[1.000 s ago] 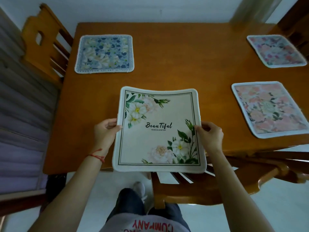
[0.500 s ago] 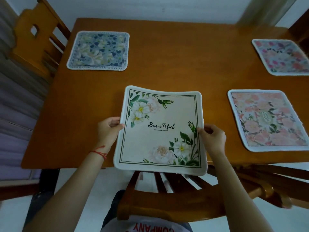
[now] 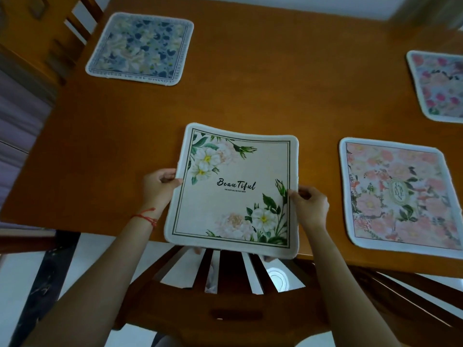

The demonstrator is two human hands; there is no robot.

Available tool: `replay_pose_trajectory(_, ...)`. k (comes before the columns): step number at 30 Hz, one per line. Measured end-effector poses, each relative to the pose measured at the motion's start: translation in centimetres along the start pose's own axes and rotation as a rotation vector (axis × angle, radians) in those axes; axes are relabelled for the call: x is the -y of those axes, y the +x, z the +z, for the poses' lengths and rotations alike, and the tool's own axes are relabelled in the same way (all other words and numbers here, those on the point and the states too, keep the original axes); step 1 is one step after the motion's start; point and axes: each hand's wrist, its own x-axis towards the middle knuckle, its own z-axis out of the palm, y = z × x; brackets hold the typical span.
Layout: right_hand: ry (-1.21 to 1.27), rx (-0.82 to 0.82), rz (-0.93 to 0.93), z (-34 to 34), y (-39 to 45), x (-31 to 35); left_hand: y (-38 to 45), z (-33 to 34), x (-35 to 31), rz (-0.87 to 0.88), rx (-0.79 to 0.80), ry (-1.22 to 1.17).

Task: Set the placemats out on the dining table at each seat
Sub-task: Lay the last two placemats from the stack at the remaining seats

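Both forearms come up from the bottom of the frame, bare, angled inward toward each other. Left hand (image 3: 160,186): thumb on top, pointing right, fingers curled underneath, pinching the left edge of the placemat (image 3: 233,194). Thin red string bracelet (image 3: 146,217) round the left wrist. Right hand (image 3: 310,209): thumb and curled fingers gripping the placemat's right edge, knuckles up, slightly lower in the frame than the left hand. Wrists roughly straight, in line with the forearms. Elbows are out of frame. Undersides of both hands are hidden, so the finger positions beneath can't be made out.
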Motion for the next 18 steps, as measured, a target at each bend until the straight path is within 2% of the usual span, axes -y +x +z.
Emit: replay_pose_trajectory(18, -0.040, -0.050, 0.088, 1.6, 3.9, -1.2, 4.1, 2.4, 0.8, -0.015, 0.037, 0.094)
